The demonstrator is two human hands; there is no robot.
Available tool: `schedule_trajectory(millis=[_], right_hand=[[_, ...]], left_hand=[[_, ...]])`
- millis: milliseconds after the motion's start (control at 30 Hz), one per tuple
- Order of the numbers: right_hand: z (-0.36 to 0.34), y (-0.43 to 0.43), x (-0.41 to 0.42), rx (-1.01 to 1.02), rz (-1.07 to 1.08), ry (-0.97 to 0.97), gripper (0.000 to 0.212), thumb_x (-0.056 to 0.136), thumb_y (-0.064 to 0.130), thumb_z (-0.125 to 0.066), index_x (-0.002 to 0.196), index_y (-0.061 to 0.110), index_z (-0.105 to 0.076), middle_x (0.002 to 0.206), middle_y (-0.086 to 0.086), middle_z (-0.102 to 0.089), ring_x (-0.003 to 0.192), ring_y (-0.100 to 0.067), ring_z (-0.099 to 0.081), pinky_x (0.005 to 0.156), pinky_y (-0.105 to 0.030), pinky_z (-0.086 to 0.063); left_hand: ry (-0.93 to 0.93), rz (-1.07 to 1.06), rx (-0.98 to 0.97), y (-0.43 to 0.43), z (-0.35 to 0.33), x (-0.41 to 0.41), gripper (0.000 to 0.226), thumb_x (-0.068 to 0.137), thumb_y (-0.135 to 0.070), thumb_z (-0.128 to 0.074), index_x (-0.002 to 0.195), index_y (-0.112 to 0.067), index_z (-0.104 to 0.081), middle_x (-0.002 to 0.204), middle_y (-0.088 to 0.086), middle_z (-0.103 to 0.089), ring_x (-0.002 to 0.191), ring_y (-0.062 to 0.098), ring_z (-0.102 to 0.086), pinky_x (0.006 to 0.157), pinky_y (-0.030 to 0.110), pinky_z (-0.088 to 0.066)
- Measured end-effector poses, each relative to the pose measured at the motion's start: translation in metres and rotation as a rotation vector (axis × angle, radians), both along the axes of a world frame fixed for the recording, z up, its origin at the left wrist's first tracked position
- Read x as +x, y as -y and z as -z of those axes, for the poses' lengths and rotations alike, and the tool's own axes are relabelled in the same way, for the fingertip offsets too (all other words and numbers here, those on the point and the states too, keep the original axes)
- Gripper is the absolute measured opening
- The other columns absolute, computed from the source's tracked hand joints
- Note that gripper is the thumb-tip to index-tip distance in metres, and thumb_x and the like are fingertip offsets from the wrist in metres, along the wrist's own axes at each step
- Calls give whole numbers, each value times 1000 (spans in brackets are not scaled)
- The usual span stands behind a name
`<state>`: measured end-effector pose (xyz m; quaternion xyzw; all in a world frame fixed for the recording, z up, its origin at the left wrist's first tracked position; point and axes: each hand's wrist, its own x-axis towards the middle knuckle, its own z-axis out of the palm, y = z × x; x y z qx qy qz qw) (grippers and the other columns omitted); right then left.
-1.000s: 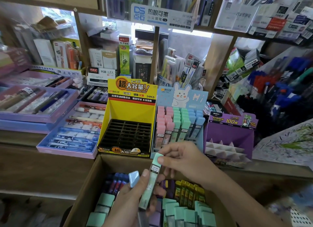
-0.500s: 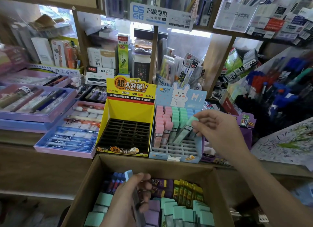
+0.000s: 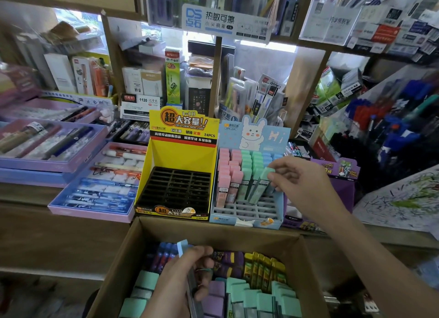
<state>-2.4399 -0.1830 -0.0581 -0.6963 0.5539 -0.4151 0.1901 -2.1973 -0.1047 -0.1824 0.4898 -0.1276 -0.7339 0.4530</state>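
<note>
My right hand (image 3: 299, 182) pinches the top of a mint-green lead case (image 3: 261, 186), which leans in a slot of the light-blue rabbit display box (image 3: 247, 219). Pink, green and blue cases stand in the box's back rows; its front slots show bare. My left hand (image 3: 180, 279) grips a blue-capped case (image 3: 184, 248) over the open cardboard box (image 3: 114, 270), which holds several green, purple, yellow and blue cases.
A yellow display box (image 3: 183, 156) with a bare black grid stands left of the rabbit box. Purple and blue trays of pens (image 3: 92, 199) lie further left. A purple display (image 3: 342, 175) sits right. Shelves behind are crowded with stationery; racks of pens fill the right.
My right hand took the green case from my left hand, carried it up to the rabbit display and lowered it into a slot. My left hand sank toward the cardboard box.
</note>
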Motion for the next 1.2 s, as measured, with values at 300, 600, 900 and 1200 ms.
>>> schedule_trajectory(millis=[300,600,900,1200], right_hand=[[6,3,11,20,-23,-67,19,92,9,-75,97,28,-72,83,4,-71,75,-12,-70,73,-35,-62],[19,9,21,62,-43,31,37,93,9,-73,93,45,-64,79,7,-75,74,-10,-76,72,-41,-65],[23,10,23,71,-24,69,21,91,9,-75,88,28,-67,80,10,-76,73,-9,-77,69,-30,-65],[27,3,19,91,-18,99,31,91,0,-73,94,31,-69,78,8,-76,76,-8,-77,70,-24,-63]], left_hand=[[-9,32,-38,-2,-1,1,53,53,-29,-76,93,6,-71,63,16,-61,39,23,-47,33,21,-31],[-26,85,-79,-3,0,3,50,46,-32,-80,83,2,-77,64,17,-62,39,23,-49,34,22,-33],[-44,82,-90,-4,-1,1,47,48,-28,-77,82,3,-76,63,16,-62,39,23,-48,34,22,-32],[-2,60,-74,-8,-2,5,21,97,-6,-49,97,9,-64,61,19,-59,37,25,-46,30,21,-33]])
